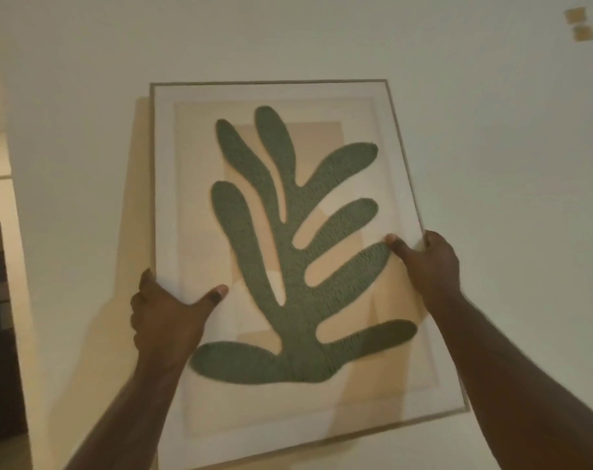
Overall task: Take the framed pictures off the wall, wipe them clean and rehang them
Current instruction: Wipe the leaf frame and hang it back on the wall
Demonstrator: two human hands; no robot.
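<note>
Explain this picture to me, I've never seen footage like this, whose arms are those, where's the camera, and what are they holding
There is no machine here. The arms belong to a person wearing a wide-angle camera on the head, so you see roughly what that person sees, looking forward along their own arms. There is only this one view.

Both hands hold a framed picture against a pale wall. It shows a green leaf shape on beige paper inside a thin frame. The left hand grips the frame's left edge, with the thumb lying across the front. The right hand grips the right edge the same way. The frame sits tilted, not square to the wall.

High on the wall to the right are two small tan patches; the image is too blurry to say what they are. A dark shape shows at the left edge of the view.
</note>
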